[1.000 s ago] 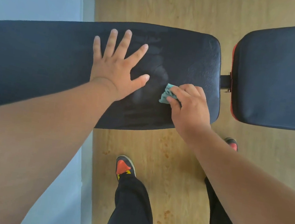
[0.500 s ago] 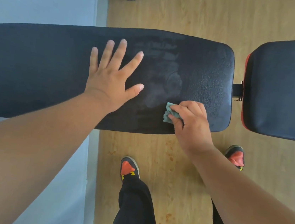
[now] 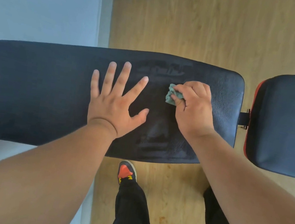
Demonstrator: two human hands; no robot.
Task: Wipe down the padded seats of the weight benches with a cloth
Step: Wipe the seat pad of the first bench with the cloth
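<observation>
Our left hand point(image 3: 114, 106) lies spread on the pad point(image 3: 33, 94); right hand point(image 3: 193, 106) pinches the cloth point(image 3: 172, 96), so small we may leave unwiped patches.

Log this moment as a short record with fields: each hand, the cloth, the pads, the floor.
left hand: left hand flat on the long pad, fingers spread, holding nothing
right hand: right hand closed in a grip on the cloth, pressing it to the pad
cloth: teal cloth, bunched, partly hidden under the fingers
long pad: long black pad, faint streaks near the cloth
second pad: second pad to the right, red edge trim, apart from the first
floor: wood floor; one shoe below the pad
</observation>
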